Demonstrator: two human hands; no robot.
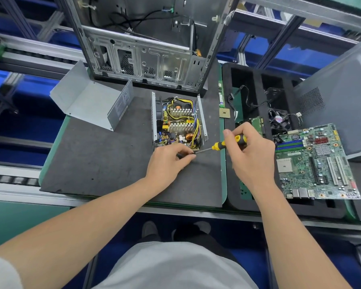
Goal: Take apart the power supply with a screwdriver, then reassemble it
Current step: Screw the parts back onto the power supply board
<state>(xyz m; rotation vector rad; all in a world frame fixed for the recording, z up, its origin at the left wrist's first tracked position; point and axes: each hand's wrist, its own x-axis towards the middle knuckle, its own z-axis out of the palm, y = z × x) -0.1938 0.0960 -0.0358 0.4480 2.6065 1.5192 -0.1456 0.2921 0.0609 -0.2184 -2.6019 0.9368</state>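
Observation:
The power supply (179,119) lies open on the dark mat, its heat sinks, coils and yellow wires exposed. Its grey metal cover (92,105) stands apart to the left. My right hand (250,151) grips the yellow-and-black handle of a screwdriver (227,142), whose shaft points left toward the supply's near right corner. My left hand (169,161) rests on the mat just in front of that corner, and its fingertips pinch something small and dark at the screwdriver's tip. What that small thing is cannot be made out.
An empty computer case (146,49) stands behind the supply. To the right, a black foam tray (256,94) holds cables, a fan (279,119) and a motherboard (317,161). A grey side panel (342,97) leans at the far right. A small chip (224,112) lies on the mat's right edge.

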